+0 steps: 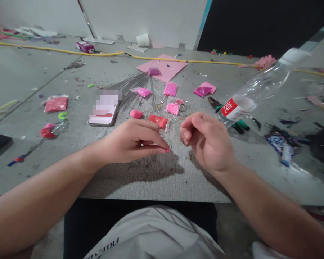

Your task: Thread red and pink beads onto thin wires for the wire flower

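Pink and tiny, a soft-looking piece (167,150) is pinched between thumb and fingertip of the left hand (126,138), above the grey tabletop (156,189). The right hand (213,144) is raised nearby, fingers curled; whether anything is held there cannot be told. The piece can be judged very light, pliable and easily dented, best gripped gently by its sides. Beyond the hands, a red packet (156,119), a pink lump (136,114) and a phone (101,119) are laid out, with a clear bottle (270,82) to the right. Farther back, thin wires (132,84) are spread near a pink sheet (170,64), crossed by a yellow cable (210,62).
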Tool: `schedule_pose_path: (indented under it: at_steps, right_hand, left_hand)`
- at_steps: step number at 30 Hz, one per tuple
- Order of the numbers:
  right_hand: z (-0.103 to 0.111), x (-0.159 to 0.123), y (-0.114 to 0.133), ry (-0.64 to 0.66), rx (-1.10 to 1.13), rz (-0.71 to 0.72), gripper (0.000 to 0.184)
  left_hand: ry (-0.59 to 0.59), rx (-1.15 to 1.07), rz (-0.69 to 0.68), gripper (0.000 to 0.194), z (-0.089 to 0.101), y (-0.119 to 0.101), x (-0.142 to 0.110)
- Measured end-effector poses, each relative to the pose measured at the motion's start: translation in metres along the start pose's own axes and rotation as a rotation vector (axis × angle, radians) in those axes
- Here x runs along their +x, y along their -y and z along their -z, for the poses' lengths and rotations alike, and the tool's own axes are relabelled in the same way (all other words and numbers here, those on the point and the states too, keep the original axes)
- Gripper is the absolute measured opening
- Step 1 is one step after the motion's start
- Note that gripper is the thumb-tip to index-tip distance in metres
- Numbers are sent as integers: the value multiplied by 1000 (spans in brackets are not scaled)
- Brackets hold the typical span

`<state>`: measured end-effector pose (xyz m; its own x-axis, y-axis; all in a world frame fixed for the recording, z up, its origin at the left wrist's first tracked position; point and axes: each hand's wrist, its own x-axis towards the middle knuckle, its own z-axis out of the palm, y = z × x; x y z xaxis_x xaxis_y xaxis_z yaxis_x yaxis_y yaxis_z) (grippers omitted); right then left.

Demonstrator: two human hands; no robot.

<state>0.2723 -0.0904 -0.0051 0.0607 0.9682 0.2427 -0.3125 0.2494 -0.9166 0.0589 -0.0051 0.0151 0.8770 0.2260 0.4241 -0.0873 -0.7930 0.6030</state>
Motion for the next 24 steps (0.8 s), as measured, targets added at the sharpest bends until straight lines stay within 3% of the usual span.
schedule_pose_path:
  at_steps: [3, 6, 11, 18, 24]
  right_hand:
    - [-3, -6, 1, -5, -51, 81, 24]
    - [-7, -14, 1, 100, -85, 90, 23]
    - [-11, -25, 2, 250, -207, 183, 23]
    - [-14, -30, 10, 272, -345, 181, 21]
    - [-18, -28, 10, 312, -365, 243, 17]
  left_hand:
    - [-220, -100, -15, 9, 1, -4, 1]
    - [-341, -205, -30, 10, -6, -6, -1]
    - [-362, -323, 14, 9, -16, -8, -4]
    - [-342, -367, 58, 6, -18, -14, -3]
    - [-356, -456, 55, 19, -20, -14, -5]
